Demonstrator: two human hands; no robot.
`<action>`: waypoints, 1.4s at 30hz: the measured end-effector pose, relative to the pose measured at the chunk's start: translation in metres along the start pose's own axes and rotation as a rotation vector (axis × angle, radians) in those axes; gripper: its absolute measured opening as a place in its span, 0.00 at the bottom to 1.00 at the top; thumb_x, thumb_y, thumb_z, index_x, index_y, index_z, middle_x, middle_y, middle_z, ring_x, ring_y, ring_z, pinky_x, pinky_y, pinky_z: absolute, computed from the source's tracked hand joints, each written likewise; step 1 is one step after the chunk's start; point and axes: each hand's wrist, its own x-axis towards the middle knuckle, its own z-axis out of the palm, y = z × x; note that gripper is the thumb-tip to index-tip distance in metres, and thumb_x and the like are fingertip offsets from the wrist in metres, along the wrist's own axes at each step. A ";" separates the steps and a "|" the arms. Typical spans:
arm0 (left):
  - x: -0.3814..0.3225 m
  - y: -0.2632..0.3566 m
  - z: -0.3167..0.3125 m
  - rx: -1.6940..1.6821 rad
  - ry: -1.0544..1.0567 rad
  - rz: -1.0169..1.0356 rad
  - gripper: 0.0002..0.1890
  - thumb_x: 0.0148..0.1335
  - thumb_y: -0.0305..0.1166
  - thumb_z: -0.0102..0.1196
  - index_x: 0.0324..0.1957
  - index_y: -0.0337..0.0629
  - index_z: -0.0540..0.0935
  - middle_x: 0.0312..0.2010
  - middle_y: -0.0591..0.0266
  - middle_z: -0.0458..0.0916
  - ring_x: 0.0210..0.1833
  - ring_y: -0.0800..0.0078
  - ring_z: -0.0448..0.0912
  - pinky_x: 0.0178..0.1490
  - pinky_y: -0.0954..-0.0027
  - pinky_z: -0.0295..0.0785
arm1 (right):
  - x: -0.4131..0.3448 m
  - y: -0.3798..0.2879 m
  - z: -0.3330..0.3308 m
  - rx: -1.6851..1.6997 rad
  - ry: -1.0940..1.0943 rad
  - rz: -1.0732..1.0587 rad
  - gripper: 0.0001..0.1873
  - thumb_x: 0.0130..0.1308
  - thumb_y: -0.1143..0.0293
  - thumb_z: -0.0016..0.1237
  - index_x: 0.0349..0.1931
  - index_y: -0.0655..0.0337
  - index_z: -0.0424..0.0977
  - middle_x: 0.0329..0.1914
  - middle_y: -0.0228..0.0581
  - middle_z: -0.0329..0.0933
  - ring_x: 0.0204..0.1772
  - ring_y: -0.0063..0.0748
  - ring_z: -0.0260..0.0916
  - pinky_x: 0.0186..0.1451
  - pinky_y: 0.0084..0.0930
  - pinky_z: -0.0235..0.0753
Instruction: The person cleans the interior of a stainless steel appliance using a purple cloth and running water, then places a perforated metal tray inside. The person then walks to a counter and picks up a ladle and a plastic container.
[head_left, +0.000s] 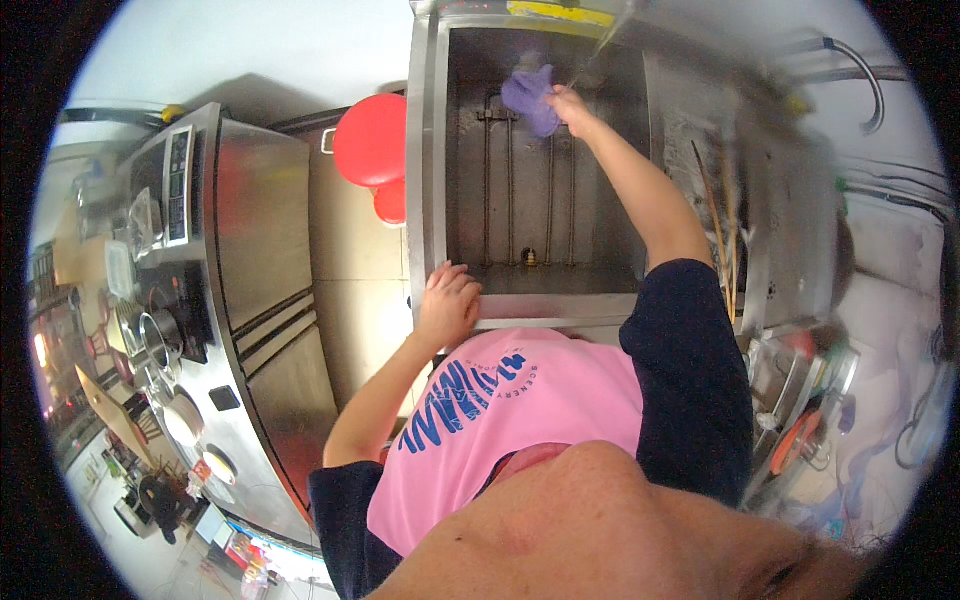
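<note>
My right hand (571, 111) grips a purple cloth (529, 97) over the far part of a deep stainless-steel well (531, 187). The cloth hangs bunched from my fingers; whether it touches the steel I cannot tell. Long thin metal tubes (511, 195) run along the inside of the well, with a small brass-coloured fitting (531, 258) at the near end. My left hand (450, 296) rests on the well's steel rim (427, 187) at the near left corner, holding nothing, with fingers bent and slightly apart.
Left of the well stands a red round stool (371, 141) on the tiled floor. A steel counter (259, 450) farther left carries a pot (160, 336) and bowls (183, 420). Thin sticks (716, 225) lie along the right side. A curved metal pipe (862, 75) juts out at upper right.
</note>
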 end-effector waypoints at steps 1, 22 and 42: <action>0.003 -0.007 0.001 -0.025 -0.028 0.035 0.10 0.50 0.28 0.53 0.36 0.41 0.79 0.39 0.57 0.77 0.57 0.58 0.70 0.65 0.57 0.61 | -0.002 -0.002 0.000 0.001 0.045 -0.045 0.13 0.62 0.69 0.45 0.45 0.63 0.70 0.40 0.35 0.74 0.41 0.29 0.71 0.42 0.27 0.71; 0.520 -0.102 -0.053 -1.004 0.166 -0.530 0.32 0.63 0.57 0.42 0.49 0.33 0.78 0.39 0.46 0.81 0.43 0.53 0.78 0.48 0.55 0.72 | -0.100 -0.071 0.007 0.255 0.156 -0.090 0.04 0.52 0.77 0.49 0.29 0.67 0.73 0.26 0.39 0.73 0.28 0.30 0.71 0.29 0.29 0.70; 0.357 -0.085 0.031 -1.434 0.093 -0.842 0.17 0.58 0.45 0.54 0.36 0.40 0.80 0.34 0.57 0.81 0.35 0.61 0.80 0.35 0.55 0.76 | -0.080 -0.105 0.015 -0.674 0.021 -0.411 0.12 0.55 0.70 0.47 0.39 0.64 0.76 0.38 0.50 0.79 0.41 0.42 0.77 0.45 0.35 0.73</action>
